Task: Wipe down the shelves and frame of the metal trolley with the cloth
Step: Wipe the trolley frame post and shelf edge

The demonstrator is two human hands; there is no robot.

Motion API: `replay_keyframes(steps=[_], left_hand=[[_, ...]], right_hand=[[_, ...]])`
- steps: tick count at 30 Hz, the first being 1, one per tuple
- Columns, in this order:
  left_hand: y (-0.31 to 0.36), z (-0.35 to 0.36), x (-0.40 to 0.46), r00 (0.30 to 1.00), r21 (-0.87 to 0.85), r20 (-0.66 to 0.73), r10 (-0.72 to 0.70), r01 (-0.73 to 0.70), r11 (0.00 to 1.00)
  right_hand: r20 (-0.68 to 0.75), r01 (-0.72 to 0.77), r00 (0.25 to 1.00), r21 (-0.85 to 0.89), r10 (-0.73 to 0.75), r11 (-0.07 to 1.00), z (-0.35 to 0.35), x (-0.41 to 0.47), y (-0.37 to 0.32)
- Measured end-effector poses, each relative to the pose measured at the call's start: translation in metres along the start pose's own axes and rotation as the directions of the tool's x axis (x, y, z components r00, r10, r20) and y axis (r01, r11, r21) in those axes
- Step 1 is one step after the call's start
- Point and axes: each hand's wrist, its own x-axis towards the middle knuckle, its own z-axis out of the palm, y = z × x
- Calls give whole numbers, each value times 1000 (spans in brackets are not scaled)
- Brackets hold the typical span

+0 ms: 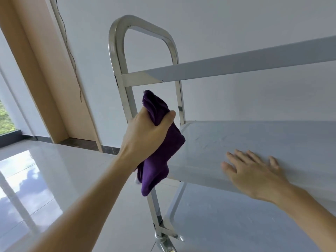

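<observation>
Left hand [145, 131] squeezes the purple cloth [160, 148] on the trolley post [130, 99]; right hand [254, 171] lies flat. Wheels might roll.

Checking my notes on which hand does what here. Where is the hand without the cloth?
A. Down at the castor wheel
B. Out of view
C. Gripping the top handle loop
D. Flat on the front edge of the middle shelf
D: the right hand lies with straight fingers on the middle shelf, while the left hand grips the purple cloth.
</observation>
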Motion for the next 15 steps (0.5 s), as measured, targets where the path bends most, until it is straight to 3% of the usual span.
replay_keyframes(steps=[3,5,6,8,9,12,15], left_hand=[[11,25,-2,995,-225,83,-57,74,972],[18,38,-1,987,-273,151,-54,94,958],[21,44,-3,982,-295,182,-44,97,950],[26,55,-6,976,-350,216,9,69,934],[27,58,-8,975,-364,219,36,47,930],[27,59,-10,971,-354,224,80,5,935],[20,52,-5,951,-406,279,130,-6,914]], right_hand=[[-39,50,998,33,-48,998,-9,-11,1],[-63,165,986,216,-155,962,-23,-19,2],[-48,211,977,381,-209,900,-33,-25,0],[-28,239,949,714,-314,658,-49,-36,-9],[-58,261,930,799,-363,542,-53,-39,-14],[-162,257,948,897,-274,360,-61,-37,-26],[-176,203,975,953,-135,224,-72,-31,-19]])
